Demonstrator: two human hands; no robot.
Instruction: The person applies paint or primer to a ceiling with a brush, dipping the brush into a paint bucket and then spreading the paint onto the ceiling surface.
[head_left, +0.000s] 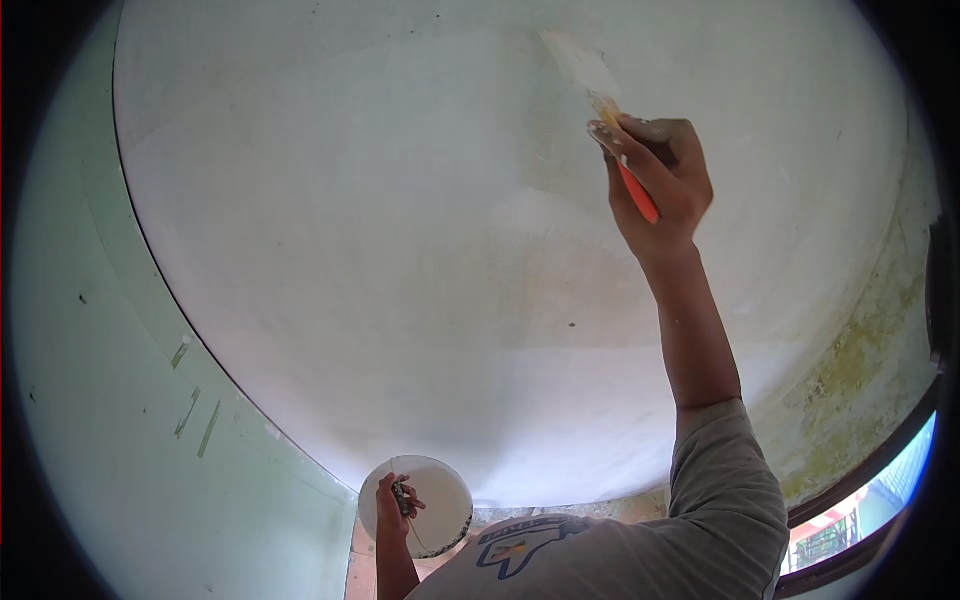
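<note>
Nearest, my left hand (399,503), fingers curled about the dark grip of one bucket (467,512), pale inside, one wire handle. Farther up, my right hand (662,180) pinches one brush (638,192), orange handle end towards the wrist, bristles beyond the fingertips at the pale wall (400,230). One whitish streak (582,62) just past the bristles. Left of both hands: green wall (110,480), three narrow marks. Below right of my right hand: one window (850,512).

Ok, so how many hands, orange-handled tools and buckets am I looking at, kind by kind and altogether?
Right hand and left hand: 2
Orange-handled tool: 1
Bucket: 1
Total: 4
</note>
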